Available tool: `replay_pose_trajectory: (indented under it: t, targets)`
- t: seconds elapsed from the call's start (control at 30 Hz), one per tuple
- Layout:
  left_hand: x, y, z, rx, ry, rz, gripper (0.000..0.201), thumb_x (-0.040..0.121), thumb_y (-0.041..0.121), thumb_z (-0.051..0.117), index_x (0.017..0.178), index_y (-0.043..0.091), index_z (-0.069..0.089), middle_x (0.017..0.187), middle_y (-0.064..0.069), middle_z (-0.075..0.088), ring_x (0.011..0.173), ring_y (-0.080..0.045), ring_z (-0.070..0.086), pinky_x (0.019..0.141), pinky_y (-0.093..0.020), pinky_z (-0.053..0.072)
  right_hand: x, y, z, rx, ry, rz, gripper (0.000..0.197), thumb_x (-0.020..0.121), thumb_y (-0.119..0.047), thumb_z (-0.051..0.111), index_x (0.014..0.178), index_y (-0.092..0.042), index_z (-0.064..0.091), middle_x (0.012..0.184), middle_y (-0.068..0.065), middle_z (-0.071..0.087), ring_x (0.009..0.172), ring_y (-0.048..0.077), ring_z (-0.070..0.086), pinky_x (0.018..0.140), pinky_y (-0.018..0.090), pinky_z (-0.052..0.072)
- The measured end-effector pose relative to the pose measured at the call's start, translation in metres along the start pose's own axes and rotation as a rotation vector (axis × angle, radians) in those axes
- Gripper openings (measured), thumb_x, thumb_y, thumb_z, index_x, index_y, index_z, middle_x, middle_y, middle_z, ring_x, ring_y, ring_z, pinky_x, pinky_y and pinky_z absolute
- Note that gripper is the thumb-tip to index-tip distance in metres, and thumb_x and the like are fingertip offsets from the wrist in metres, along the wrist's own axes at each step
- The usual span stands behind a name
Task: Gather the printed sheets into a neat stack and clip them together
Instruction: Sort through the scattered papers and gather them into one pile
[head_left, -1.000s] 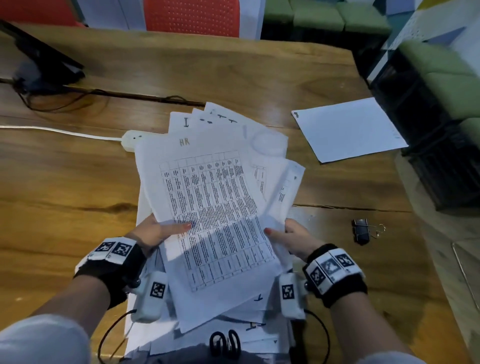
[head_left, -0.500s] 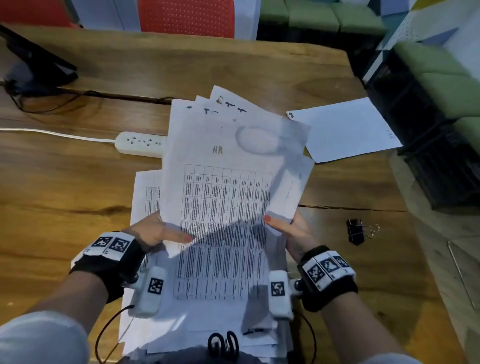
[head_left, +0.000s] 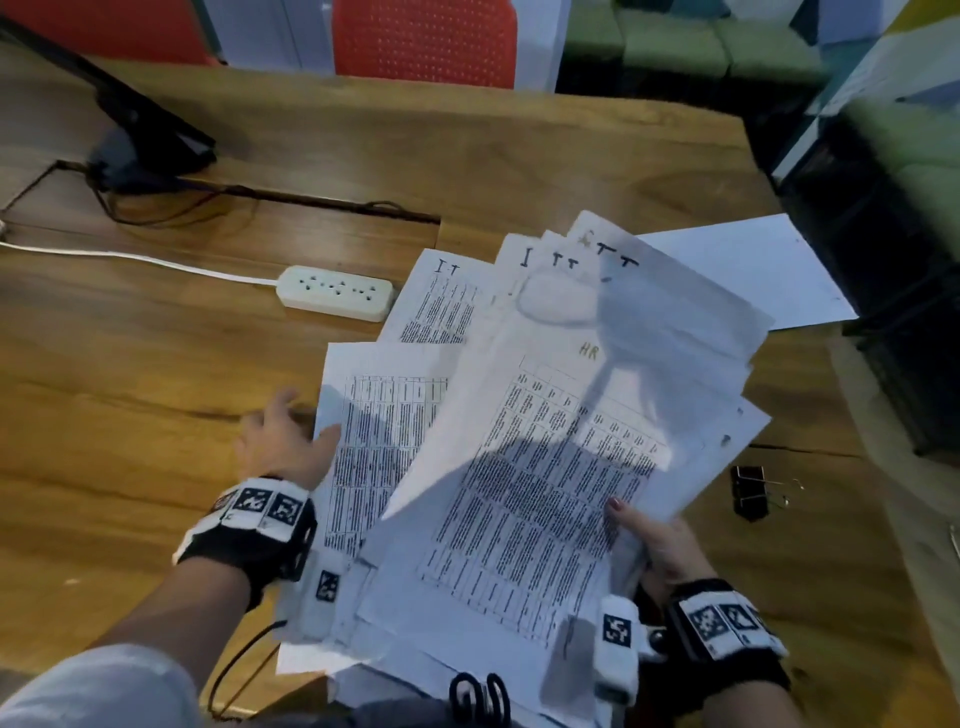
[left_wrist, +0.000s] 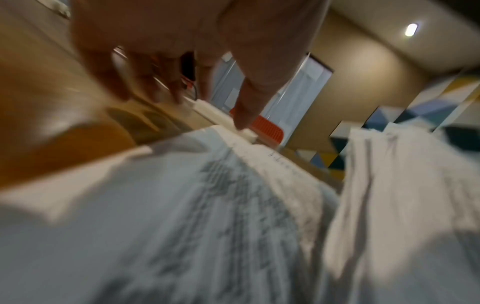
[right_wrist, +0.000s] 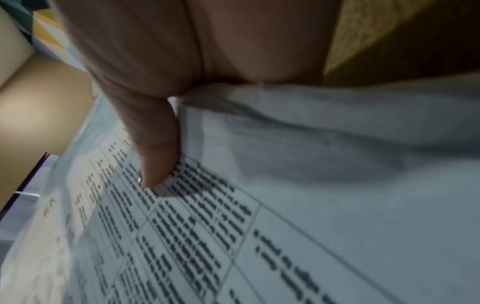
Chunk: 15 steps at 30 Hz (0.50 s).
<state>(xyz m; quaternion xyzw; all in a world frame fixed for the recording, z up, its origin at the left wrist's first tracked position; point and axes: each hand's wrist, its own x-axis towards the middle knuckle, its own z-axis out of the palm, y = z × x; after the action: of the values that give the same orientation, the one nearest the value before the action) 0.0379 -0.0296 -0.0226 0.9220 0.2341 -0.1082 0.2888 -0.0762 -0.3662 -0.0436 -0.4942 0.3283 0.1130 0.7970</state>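
My right hand (head_left: 631, 519) grips a loose fan of printed sheets (head_left: 545, 467) by its lower right edge, thumb on top of the table print; the top sheet is marked "HR". In the right wrist view the thumb (right_wrist: 153, 164) presses on the printed sheet (right_wrist: 207, 226). Two more printed sheets (head_left: 384, 415) lie flat on the table under the fan's left side. My left hand (head_left: 280, 441) holds nothing, fingers spread above the wood, thumb at the left edge of the flat sheet. The left wrist view is blurred and shows the left hand's fingers (left_wrist: 161, 82) hanging over the sheet (left_wrist: 207, 205). A black binder clip (head_left: 750, 491) lies to the right.
A blank white sheet (head_left: 753, 270) lies at the far right near the table edge. A white power strip (head_left: 335, 291) with its cord sits left of the papers. A black monitor stand (head_left: 145, 150) is at the far left. Scissors (head_left: 480, 696) rest on papers nearest me.
My left hand has let go of the sheets and moved left, down toward the table. My right hand alone now holds the fan, swung to the right.
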Motion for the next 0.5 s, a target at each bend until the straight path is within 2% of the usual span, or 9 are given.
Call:
replay_pose_trajectory:
  t: [0.07, 0.13, 0.2, 0.23, 0.27, 0.33, 0.4, 0.43, 0.5]
  targets:
    - [-0.005, -0.005, 0.002, 0.118, -0.108, -0.112, 0.076, 0.077, 0.036, 0.066, 0.139, 0.012, 0.029, 0.138, -0.026, 0.037, 0.123, -0.044, 0.04, 0.101, -0.055, 0.037, 0.003, 0.002, -0.001, -0.002, 0.024, 0.006, 0.055, 0.022, -0.026, 0.093, 0.061, -0.005, 0.06, 0.053, 0.006, 0.061, 0.045, 0.016, 0.061, 0.043, 0.024, 0.052]
    - [-0.008, 0.005, 0.009, 0.101, -0.195, -0.079, 0.075, 0.078, 0.035, 0.065, 0.137, 0.005, 0.03, 0.135, -0.024, 0.044, 0.118, -0.042, 0.048, 0.096, -0.053, 0.044, 0.008, 0.004, -0.002, -0.018, 0.047, -0.007, 0.059, 0.019, -0.028, 0.093, 0.061, -0.005, 0.058, 0.054, 0.006, 0.06, 0.046, 0.016, 0.06, 0.044, 0.024, 0.052]
    - [-0.006, 0.022, 0.014, 0.079, -0.251, -0.024, 0.059, 0.081, 0.033, 0.062, 0.126, 0.002, 0.043, 0.115, -0.02, 0.059, 0.099, -0.036, 0.06, 0.077, -0.043, 0.053, 0.01, 0.006, -0.003, 0.028, 0.041, -0.025, 0.064, 0.011, -0.03, 0.094, 0.058, -0.006, 0.059, 0.05, 0.006, 0.062, 0.045, 0.016, 0.06, 0.043, 0.024, 0.051]
    - [-0.004, 0.03, 0.014, 0.066, -0.275, -0.019, 0.048, 0.082, 0.032, 0.061, 0.118, 0.002, 0.05, 0.1, -0.016, 0.064, 0.085, -0.031, 0.062, 0.065, -0.036, 0.052, 0.01, 0.007, -0.003, 0.049, 0.034, -0.031, 0.064, 0.009, -0.028, 0.094, 0.058, -0.006, 0.059, 0.05, 0.006, 0.063, 0.045, 0.015, 0.06, 0.042, 0.024, 0.052]
    - [-0.001, 0.036, 0.013, 0.025, -0.297, -0.016, 0.04, 0.082, 0.03, 0.062, 0.111, 0.003, 0.055, 0.09, -0.013, 0.065, 0.077, -0.028, 0.063, 0.061, -0.032, 0.05, 0.009, 0.006, -0.002, 0.065, 0.032, -0.022, 0.062, 0.011, -0.025, 0.094, 0.058, -0.004, 0.06, 0.05, 0.007, 0.063, 0.045, 0.015, 0.061, 0.042, 0.023, 0.052]
    - [0.004, 0.04, 0.013, -0.154, -0.333, -0.025, 0.036, 0.079, 0.022, 0.067, 0.108, 0.002, 0.059, 0.091, -0.014, 0.067, 0.079, -0.029, 0.065, 0.07, -0.035, 0.054, 0.009, 0.006, -0.003, 0.082, 0.02, -0.013, 0.042, 0.032, -0.012, 0.091, 0.058, -0.003, 0.059, 0.048, 0.007, 0.063, 0.043, 0.014, 0.062, 0.042, 0.021, 0.052]
    - [0.005, 0.039, 0.012, -0.368, -0.39, -0.043, 0.039, 0.076, 0.014, 0.07, 0.111, 0.002, 0.06, 0.1, -0.014, 0.069, 0.086, -0.029, 0.066, 0.08, -0.04, 0.054, 0.012, 0.006, -0.003, 0.094, 0.039, -0.024, 0.015, 0.064, 0.001, 0.071, 0.058, -0.002, 0.058, 0.045, 0.005, 0.063, 0.042, 0.012, 0.061, 0.043, 0.019, 0.052]
    - [0.005, 0.039, 0.009, -0.447, -0.433, -0.072, 0.043, 0.071, 0.014, 0.073, 0.111, 0.004, 0.059, 0.105, -0.014, 0.069, 0.091, -0.029, 0.066, 0.085, -0.042, 0.052, 0.014, 0.007, -0.005, 0.084, 0.054, -0.032, 0.017, 0.069, 0.004, 0.065, 0.055, -0.003, 0.061, 0.045, 0.004, 0.063, 0.042, 0.012, 0.061, 0.043, 0.019, 0.052]
    - [0.004, 0.041, 0.006, -0.522, -0.509, -0.115, 0.074, 0.05, 0.032, 0.084, 0.115, 0.008, 0.057, 0.12, -0.013, 0.064, 0.107, -0.031, 0.061, 0.099, -0.051, 0.042, 0.017, 0.008, -0.006, 0.079, 0.085, -0.028, 0.018, 0.063, 0.002, 0.066, 0.046, -0.006, 0.065, 0.046, 0.005, 0.064, 0.042, 0.013, 0.062, 0.044, 0.019, 0.052]
